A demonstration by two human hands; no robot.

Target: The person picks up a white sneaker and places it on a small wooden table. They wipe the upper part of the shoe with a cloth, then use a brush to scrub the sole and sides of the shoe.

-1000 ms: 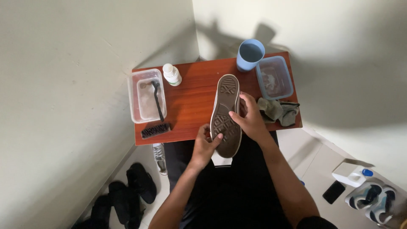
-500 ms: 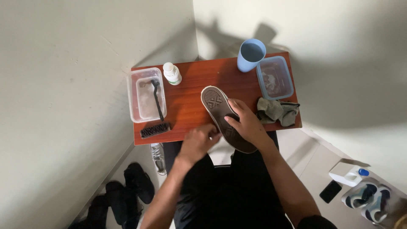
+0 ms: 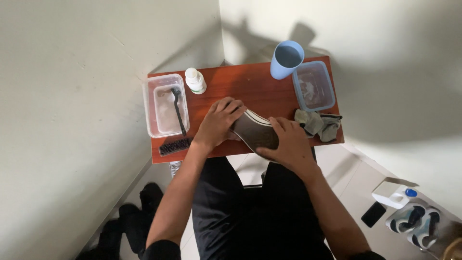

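Right hand [image 3: 287, 144] grips the shoe [image 3: 255, 132] at its near end; sole faces up, shoe lies low over the front edge of the bench [image 3: 250, 89]. Left hand [image 3: 219, 123] clasps the shoe's other end, fingers curled over it. Beyond: grey rags [image 3: 320, 124], black brush [image 3: 175, 146], clear tub [image 3: 164, 105], white bottle [image 3: 195, 80], blue-rimmed tub [image 3: 314, 86], blue cup [image 3: 287, 59].

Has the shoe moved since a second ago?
Yes. The shoe has dropped from standing sole-up toward the blue cup to lying low across the table's front edge.
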